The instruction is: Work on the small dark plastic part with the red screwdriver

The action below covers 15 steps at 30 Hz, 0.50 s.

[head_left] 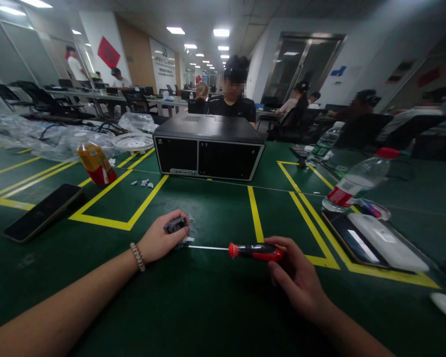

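The screwdriver [241, 251] has a smooth, shiny metal shaft [208, 248] and a glossy plastic handle [258, 252]. The table [208, 307] looks smooth with a dull sheen, the black case [208, 130] matt on top; the red-capped bottle [360, 181] is clear, glossy plastic, the wrapping [22, 133] crinkled plastic film.

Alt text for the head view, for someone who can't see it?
A right hand holds a red-and-black screwdriver, its shaft pointing toward a small dark part held in the left hand over a green table. A black case stands beyond.
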Tool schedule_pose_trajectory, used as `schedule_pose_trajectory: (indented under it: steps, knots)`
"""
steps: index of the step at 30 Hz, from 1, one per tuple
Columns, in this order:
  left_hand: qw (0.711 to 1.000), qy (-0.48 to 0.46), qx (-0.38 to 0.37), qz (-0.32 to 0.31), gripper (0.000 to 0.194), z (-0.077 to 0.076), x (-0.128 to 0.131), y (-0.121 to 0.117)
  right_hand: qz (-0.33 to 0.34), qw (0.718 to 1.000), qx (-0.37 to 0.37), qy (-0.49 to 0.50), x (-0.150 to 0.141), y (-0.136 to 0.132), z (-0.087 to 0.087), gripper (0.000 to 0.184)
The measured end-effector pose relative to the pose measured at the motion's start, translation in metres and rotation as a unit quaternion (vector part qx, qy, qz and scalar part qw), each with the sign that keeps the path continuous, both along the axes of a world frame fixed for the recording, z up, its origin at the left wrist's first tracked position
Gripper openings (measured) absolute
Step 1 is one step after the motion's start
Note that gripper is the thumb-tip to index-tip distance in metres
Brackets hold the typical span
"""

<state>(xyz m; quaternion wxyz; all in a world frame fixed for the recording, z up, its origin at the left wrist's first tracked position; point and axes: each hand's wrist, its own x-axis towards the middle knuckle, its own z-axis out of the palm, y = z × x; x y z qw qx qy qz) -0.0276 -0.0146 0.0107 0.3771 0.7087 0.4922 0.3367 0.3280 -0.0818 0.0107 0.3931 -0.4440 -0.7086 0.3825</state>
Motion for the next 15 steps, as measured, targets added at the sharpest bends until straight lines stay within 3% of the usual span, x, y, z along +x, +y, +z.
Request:
schedule_pose_trajectory:
  steps: [15]
  knots:
    - [1.000,0.006,0.003,-0.007,0.017,0.0023,-0.0005,-0.0003,-0.032,0.998,-0.044,0.004,-0.0040,0.0026,0.0043,0.033]
